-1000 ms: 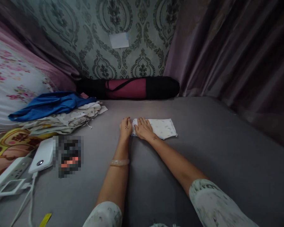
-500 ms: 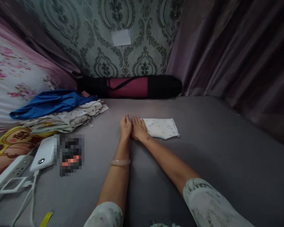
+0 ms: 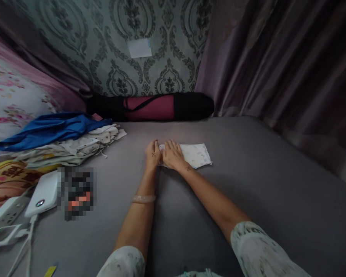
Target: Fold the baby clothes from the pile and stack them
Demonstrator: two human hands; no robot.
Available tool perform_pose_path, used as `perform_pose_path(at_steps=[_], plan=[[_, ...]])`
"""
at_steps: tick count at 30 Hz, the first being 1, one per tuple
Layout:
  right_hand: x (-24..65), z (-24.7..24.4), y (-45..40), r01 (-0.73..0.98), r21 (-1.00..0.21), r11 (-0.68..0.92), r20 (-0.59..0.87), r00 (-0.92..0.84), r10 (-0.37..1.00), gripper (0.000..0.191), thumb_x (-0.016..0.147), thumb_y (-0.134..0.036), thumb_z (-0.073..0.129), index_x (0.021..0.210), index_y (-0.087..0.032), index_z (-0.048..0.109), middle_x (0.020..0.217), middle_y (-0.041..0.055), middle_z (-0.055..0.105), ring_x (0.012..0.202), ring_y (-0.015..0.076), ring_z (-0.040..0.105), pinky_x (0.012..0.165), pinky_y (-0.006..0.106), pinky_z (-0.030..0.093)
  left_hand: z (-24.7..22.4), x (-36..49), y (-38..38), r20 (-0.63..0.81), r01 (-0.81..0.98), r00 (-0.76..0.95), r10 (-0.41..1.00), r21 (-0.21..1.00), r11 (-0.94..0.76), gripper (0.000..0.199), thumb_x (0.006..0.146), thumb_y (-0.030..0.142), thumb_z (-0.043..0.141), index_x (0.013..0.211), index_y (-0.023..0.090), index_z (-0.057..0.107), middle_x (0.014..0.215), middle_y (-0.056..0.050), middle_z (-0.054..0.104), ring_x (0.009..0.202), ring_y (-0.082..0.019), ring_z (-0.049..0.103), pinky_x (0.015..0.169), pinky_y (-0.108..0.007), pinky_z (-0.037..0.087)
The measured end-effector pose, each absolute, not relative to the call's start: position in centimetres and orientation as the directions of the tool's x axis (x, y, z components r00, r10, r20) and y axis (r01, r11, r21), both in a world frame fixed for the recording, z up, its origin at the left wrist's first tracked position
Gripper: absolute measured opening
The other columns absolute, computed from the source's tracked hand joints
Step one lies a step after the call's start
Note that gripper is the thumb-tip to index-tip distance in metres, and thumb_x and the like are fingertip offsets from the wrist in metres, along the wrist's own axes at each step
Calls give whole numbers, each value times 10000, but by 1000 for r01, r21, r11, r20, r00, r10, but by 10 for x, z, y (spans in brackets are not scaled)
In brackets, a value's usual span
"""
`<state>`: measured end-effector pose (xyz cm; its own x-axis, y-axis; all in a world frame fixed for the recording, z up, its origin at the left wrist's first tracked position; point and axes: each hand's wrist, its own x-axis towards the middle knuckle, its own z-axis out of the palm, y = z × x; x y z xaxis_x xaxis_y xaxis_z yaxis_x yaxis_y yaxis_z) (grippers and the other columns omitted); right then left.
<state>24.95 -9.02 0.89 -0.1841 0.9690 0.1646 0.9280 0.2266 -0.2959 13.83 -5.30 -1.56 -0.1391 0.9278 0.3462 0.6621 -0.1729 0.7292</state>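
Note:
A folded white cloth (image 3: 197,154) with a faint pale print lies flat on the grey bed sheet (image 3: 219,207), its long side running left to right. My right hand (image 3: 173,154) rests flat across its left part, fingers stretched forward and a little apart. At the cloth's left end, my left hand (image 3: 152,154) is closed with its thumb side up, seemingly pinching the edge. The fingertips there are partly hidden. A narrow strip of cloth shows between the two hands.
Rumpled clothes, a blue garment (image 3: 54,129) on top, lie at the left. Nearer are a white power bank (image 3: 43,194), a power strip (image 3: 7,213), cables and a blurred-out object (image 3: 79,196). A black and maroon bag (image 3: 150,107) lies along the wall.
My right hand has slid rightward over the cloth, away from my left hand, baring the cloth's left end between them. The view has turned slightly right.

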Motion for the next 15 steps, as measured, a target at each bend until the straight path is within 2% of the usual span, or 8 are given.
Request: perform_pose_path(at_steps=[4, 7, 9, 15], plan=[[293, 11, -101, 952, -254, 173, 171, -132, 976, 541, 983, -323, 242, 1468, -111, 353, 1546, 142, 295, 1441, 276, 185, 1152, 504, 101, -13, 167, -66, 436, 762, 125, 891, 533, -368, 377, 948, 199, 357, 1267, 148, 551, 1319, -112, 593, 1338, -219, 432, 1120, -416, 320], [314, 4, -108, 956, -229, 181, 138, -153, 979, 536, 976, -303, 249, 1480, -145, 340, 1558, 122, 275, 1444, 278, 176, 1149, 526, 91, -13, 183, -78, 374, 814, 321, 870, 361, -455, 411, 946, 177, 363, 1333, 164, 499, 1409, -105, 519, 1390, -238, 357, 1155, -474, 237], [320, -2, -111, 956, -223, 192, 113, -170, 979, 540, 972, -300, 251, 1484, -147, 336, 1565, 111, 261, 1447, 271, 168, 1153, 523, 87, -16, 188, -82, 297, 837, 390, 872, 280, -470, 429, 961, 201, 344, 1370, 161, 465, 1442, -112, 481, 1392, -245, 352, 1161, -482, 215], [320, -11, -110, 952, -227, 204, 117, -182, 976, 546, 976, -313, 244, 1487, -142, 329, 1547, 102, 306, 1438, 257, 201, 1156, 501, 114, -25, 187, -82, 179, 857, 438, 881, 212, -470, 471, 995, 265, 265, 1434, 141, 383, 1470, -106, 445, 1394, -241, 349, 1160, -457, 224]])
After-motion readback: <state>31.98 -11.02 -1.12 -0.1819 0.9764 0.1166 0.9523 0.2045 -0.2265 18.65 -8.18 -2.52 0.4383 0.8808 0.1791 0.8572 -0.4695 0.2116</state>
